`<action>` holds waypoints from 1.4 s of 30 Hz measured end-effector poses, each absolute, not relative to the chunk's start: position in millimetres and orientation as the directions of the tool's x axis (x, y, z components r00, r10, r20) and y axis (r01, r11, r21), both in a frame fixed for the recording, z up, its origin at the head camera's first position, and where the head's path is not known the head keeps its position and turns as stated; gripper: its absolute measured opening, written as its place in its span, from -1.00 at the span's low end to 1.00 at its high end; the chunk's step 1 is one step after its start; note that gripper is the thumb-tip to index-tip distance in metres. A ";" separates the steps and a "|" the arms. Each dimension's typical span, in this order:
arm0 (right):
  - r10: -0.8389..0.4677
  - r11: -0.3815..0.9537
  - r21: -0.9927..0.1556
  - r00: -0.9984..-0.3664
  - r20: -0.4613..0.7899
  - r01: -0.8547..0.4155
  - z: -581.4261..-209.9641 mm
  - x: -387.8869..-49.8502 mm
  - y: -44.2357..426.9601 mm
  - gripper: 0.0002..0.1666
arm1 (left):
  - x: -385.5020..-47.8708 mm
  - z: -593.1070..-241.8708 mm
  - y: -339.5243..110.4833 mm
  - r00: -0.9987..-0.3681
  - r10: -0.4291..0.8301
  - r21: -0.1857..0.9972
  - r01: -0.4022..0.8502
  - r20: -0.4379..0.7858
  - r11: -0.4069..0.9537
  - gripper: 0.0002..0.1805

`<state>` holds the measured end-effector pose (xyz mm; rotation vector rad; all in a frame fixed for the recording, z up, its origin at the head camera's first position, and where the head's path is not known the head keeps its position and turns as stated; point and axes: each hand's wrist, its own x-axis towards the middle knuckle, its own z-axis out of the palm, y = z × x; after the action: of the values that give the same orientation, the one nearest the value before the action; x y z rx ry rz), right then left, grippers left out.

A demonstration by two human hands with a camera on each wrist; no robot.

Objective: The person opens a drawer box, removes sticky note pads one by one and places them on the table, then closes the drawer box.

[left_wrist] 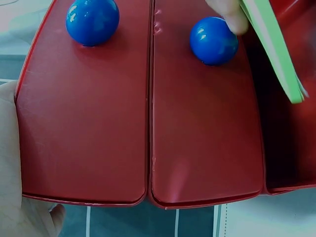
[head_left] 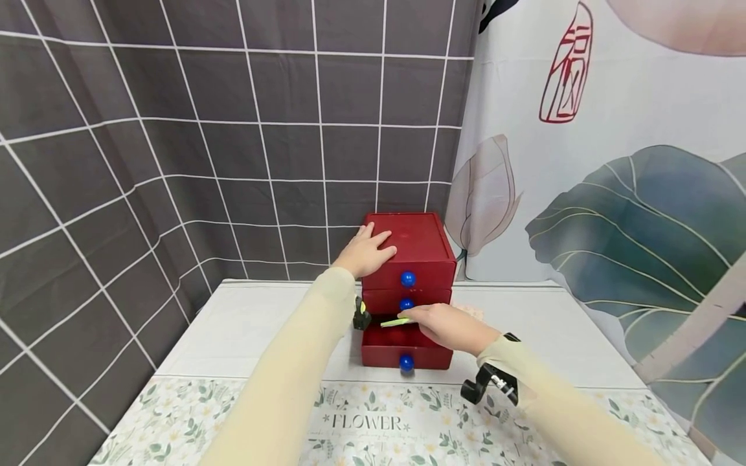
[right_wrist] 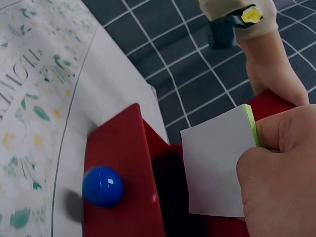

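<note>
A red cabinet (head_left: 416, 236) with three drawers and blue ball knobs stands on the table; its bottom drawer (head_left: 379, 356) is pulled out. My left hand (head_left: 366, 251) rests on the cabinet's top at the left edge, fingers spread. My right hand (head_left: 451, 325) pinches a small note pad (right_wrist: 217, 168) by one edge, just above the open drawer. The pad has a white face and light green edges. In the left wrist view the pad's green side (left_wrist: 276, 49) tilts over the drawer opening, and the right fingertips are close beside the middle knob (left_wrist: 213, 41).
A floral cloth (head_left: 192, 414) printed with "FLOWER" covers the table's front, with a white surface (head_left: 262, 323) behind it. Dark grid fabric (head_left: 280, 149) hangs at the back and left, and a white lotus-print curtain (head_left: 513, 84) at the right. Something pale pink (head_left: 471, 312) shows behind the right hand.
</note>
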<state>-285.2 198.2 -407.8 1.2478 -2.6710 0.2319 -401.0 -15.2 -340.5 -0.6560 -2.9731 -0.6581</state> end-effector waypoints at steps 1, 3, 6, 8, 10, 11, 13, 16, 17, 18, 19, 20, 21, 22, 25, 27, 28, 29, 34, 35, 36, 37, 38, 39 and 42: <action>-0.738 0.641 -0.060 -0.635 0.227 -0.766 -407.3 -285.0 201.1 -0.53 | -401.2 -340.5 -15.0 -0.911 0.397 0.397 0.408 0.116 0.822 -0.29; -0.729 0.654 -0.058 -0.649 0.217 -0.754 -406.6 -284.4 207.6 -0.52 | -401.0 -340.4 -14.7 -0.910 0.399 0.398 0.411 0.116 0.820 -0.30; -0.712 0.670 -0.076 -0.669 0.215 -0.738 -404.8 -283.7 218.0 -0.52 | -399.4 -340.2 -14.7 -0.909 0.402 0.401 0.412 0.113 0.818 -0.30; -0.702 0.676 -0.087 -0.675 0.228 -0.732 -403.4 -283.3 225.1 -0.54 | -398.5 -339.9 -14.9 -0.909 0.401 0.401 0.410 0.112 0.819 -0.30; -0.693 0.679 -0.083 -0.674 0.256 -0.730 -402.0 -284.0 232.5 -0.58 | -397.7 -339.2 -15.2 -0.909 0.400 0.398 0.411 0.115 0.820 -0.30; -0.687 0.682 -0.079 -0.673 0.273 -0.727 -401.5 -284.9 236.2 -0.60 | -397.5 -338.7 -15.3 -0.909 0.399 0.399 0.411 0.117 0.820 -0.30; -0.673 0.689 -0.073 -0.675 0.302 -0.721 -400.8 -286.2 243.2 -0.64 | -397.3 -337.9 -15.4 -0.909 0.398 0.397 0.412 0.121 0.820 -0.30; -0.648 0.703 -0.079 -0.683 0.336 -0.706 -401.3 -289.1 253.2 -0.68 | -397.0 -337.1 -15.3 -0.909 0.399 0.397 0.413 0.121 0.820 -0.30; -0.639 0.709 -0.082 -0.687 0.345 -0.700 -401.5 -289.9 256.2 -0.69 | -397.1 -337.0 -15.2 -0.909 0.400 0.396 0.413 0.120 0.820 -0.30; -0.632 0.713 -0.080 -0.688 0.355 -0.697 -401.7 -290.5 259.2 -0.70 | -397.4 -337.0 -15.1 -0.908 0.401 0.394 0.415 0.122 0.820 -0.30; -0.625 0.719 -0.077 -0.690 0.365 -0.691 -402.3 -291.1 262.2 -0.69 | -397.6 -337.1 -15.0 -0.908 0.401 0.392 0.415 0.121 0.821 -0.30; -0.618 0.723 -0.073 -0.691 0.374 -0.687 -402.8 -291.7 264.9 -0.69 | -397.8 -337.3 -14.9 -0.908 0.401 0.390 0.415 0.121 0.822 -0.30; -0.613 0.727 -0.068 -0.690 0.384 -0.683 -403.6 -292.5 267.7 -0.70 | -397.9 -337.4 -14.9 -0.908 0.401 0.390 0.415 0.121 0.822 -0.30; -0.606 0.732 -0.066 -0.693 0.391 -0.678 -404.5 -293.3 270.4 -0.69 | -398.0 -337.7 -14.9 -0.908 0.402 0.391 0.416 0.120 0.821 -0.30; -0.583 0.749 -0.065 -0.702 0.409 -0.660 -408.7 -296.6 279.0 -0.68 | -396.6 -337.2 -15.1 -0.909 0.400 0.394 0.413 0.119 0.821 -0.30; -0.568 0.758 -0.071 -0.709 0.419 -0.649 -413.0 -299.8 285.3 -0.68 | -396.0 -337.0 -15.1 -0.909 0.400 0.396 0.413 0.119 0.820 -0.30; -0.555 0.768 -0.076 -0.720 0.416 -0.636 -415.1 -301.6 288.2 -0.68 | -395.8 -336.8 -15.2 -0.908 0.401 0.396 0.414 0.121 0.820 -0.30; -0.546 0.775 -0.077 -0.727 0.417 -0.627 -417.2 -303.4 291.2 -0.69 | -396.0 -336.7 -15.2 -0.908 0.401 0.395 0.415 0.122 0.820 -0.30; -0.516 0.801 -0.076 -0.750 0.414 -0.594 -426.9 -311.6 304.1 -0.73 | -397.1 -336.8 -15.6 -0.907 0.401 0.390 0.418 0.127 0.821 -0.31; -0.515 0.802 -0.071 -0.747 0.420 -0.593 -429.3 -313.1 306.8 -0.73 | -397.2 -337.0 -15.6 -0.907 0.401 0.392 0.417 0.126 0.820 -0.30; -0.512 0.805 -0.067 -0.747 0.424 -0.590 -432.0 -314.8 309.3 -0.73 | -397.0 -337.1 -15.7 -0.908 0.401 0.394 0.416 0.126 0.819 -0.30; -0.508 0.807 -0.064 -0.746 0.430 -0.587 -435.0 -316.6 312.0 -0.73 | -397.2 -337.4 -15.6 -0.908 0.401 0.396 0.416 0.125 0.819 -0.30; -0.503 0.811 -0.062 -0.747 0.435 -0.582 -437.9 -318.3 314.6 -0.72 | -397.8 -338.0 -15.5 -0.908 0.400 0.395 0.415 0.122 0.820 -0.30; -0.494 0.817 -0.062 -0.750 0.440 -0.574 -440.9 -319.6 317.0 -0.72 | -398.4 -338.6 -15.4 -0.909 0.400 0.392 0.413 0.119 0.822 -0.30; -0.476 0.827 -0.058 -0.752 0.457 -0.559 -448.3 -323.6 323.0 -0.72 | -399.7 -339.4 -14.9 -0.910 0.397 0.388 0.410 0.118 0.825 -0.30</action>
<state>-323.6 323.0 -448.3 0.7693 -2.5791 0.2650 -399.7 -14.9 -339.4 -0.6577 -2.9706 -0.6433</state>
